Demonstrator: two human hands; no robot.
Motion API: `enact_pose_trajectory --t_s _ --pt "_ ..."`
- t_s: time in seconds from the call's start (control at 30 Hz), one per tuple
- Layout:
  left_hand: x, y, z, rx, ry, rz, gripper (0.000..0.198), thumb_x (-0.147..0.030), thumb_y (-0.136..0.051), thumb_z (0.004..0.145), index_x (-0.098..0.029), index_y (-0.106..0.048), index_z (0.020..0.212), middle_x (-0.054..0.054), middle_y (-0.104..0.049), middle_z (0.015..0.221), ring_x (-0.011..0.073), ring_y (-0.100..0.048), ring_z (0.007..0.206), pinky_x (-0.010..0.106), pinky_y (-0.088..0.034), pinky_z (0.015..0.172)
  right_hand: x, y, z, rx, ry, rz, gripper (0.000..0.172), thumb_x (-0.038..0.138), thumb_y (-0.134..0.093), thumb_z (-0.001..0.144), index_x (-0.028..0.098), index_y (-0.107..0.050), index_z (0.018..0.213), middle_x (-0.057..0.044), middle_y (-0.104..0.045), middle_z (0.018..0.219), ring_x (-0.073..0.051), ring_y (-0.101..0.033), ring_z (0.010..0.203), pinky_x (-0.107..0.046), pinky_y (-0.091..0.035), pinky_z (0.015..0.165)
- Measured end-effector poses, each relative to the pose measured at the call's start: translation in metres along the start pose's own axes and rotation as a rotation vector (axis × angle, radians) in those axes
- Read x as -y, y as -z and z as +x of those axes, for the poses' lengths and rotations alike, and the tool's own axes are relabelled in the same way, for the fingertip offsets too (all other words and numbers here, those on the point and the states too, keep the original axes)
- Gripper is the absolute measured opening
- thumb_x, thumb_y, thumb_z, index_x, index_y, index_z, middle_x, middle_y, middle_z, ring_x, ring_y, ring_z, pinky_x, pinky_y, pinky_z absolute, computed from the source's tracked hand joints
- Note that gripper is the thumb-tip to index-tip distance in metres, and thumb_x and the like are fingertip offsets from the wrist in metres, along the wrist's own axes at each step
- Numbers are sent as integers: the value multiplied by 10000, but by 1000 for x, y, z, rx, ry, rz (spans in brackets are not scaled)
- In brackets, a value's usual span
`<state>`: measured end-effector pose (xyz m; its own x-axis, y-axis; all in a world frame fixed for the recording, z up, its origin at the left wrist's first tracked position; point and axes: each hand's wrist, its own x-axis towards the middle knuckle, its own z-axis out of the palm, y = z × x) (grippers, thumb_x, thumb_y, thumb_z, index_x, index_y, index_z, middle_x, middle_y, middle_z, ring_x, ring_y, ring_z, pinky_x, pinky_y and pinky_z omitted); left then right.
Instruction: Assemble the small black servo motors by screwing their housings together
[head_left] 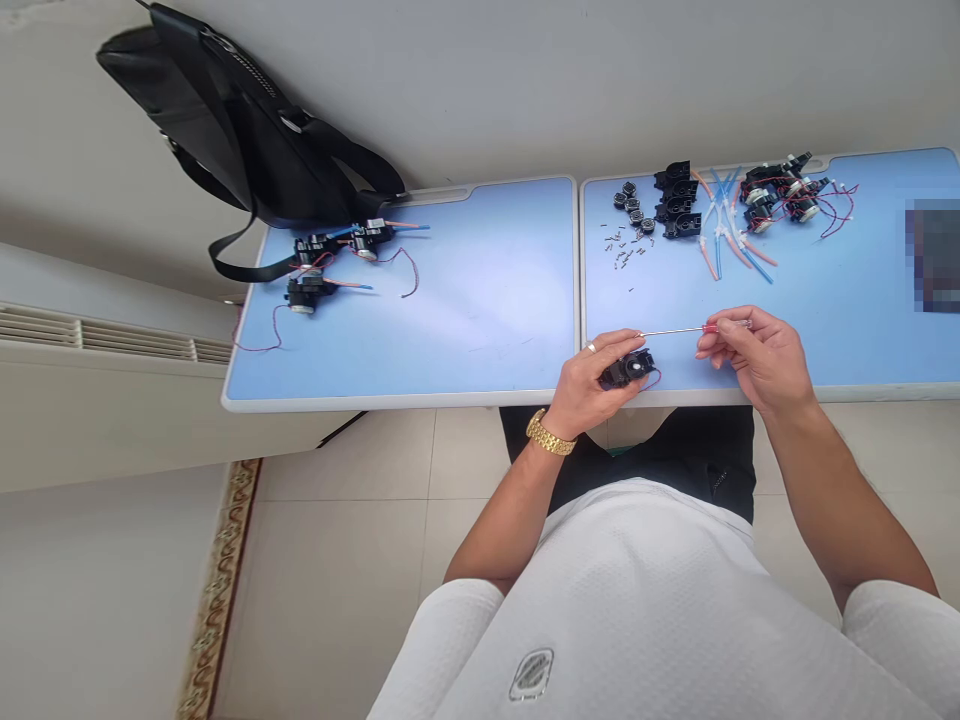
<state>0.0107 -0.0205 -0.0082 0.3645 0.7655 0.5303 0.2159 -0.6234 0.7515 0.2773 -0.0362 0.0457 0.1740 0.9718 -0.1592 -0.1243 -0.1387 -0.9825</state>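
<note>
Left grip (581, 385) clenches black motor unit (626, 369), right grip (757, 360) pinches red-handled screwdriver (709, 328); wired units (322, 255) look done at 10 o'clock, loose parts (675, 200) wait at 1 o'clock.

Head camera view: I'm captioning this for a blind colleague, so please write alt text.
A person's left hand grips a small black motor unit while the right hand holds a red-handled screwdriver beside it. On the blue table lie screws, black housings and wired assemblies.

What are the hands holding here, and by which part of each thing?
The left hand grips a black wired motor unit around its body. The right hand pinches a red-handled screwdriver by its handle, shaft pointing left.
</note>
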Motion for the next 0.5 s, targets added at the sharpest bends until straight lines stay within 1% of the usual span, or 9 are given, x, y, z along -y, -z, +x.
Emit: enact_pose_trajectory --t_s 0.17,0.27,0.33,0.5 --pt "-1 1 1 8 18 -4 469 -363 -898 1020 -240 -784 1459 148 -828 1449 268 -818 1355 461 -703 1159 1 2 -1 26 31 -13 441 634 -1021 803 266 -839 963 -38 -835 804 -210 -799 722 -313 -575 589" --pt "-2 0 2 -12 -18 -3 461 -360 -899 1022 -235 -787 1452 146 -839 1424 258 -827 1340 444 -713 1142 3 2 -1 18 51 5 448 627 -1046 776 277 -842 969 -29 -829 799 -210 -794 727 -319 -566 599" --pt "-2 0 2 -11 -28 -2 462 -367 -896 1025 -245 -786 1457 142 -840 1424 257 -829 1338 451 -716 1137 4 2 -2 6 71 6 464 650 -1047 768 286 -837 965 -24 -820 786 -212 -784 714 -330 -556 594" --pt "-2 0 2 8 -20 -12 473 -373 -898 1022 -264 -787 1469 136 -837 1437 256 -831 1334 459 -714 1139 5 0 -1 -17 105 -31 494 723 -996 808 290 -802 945 -19 -800 764 -220 -766 678 -348 -540 577"
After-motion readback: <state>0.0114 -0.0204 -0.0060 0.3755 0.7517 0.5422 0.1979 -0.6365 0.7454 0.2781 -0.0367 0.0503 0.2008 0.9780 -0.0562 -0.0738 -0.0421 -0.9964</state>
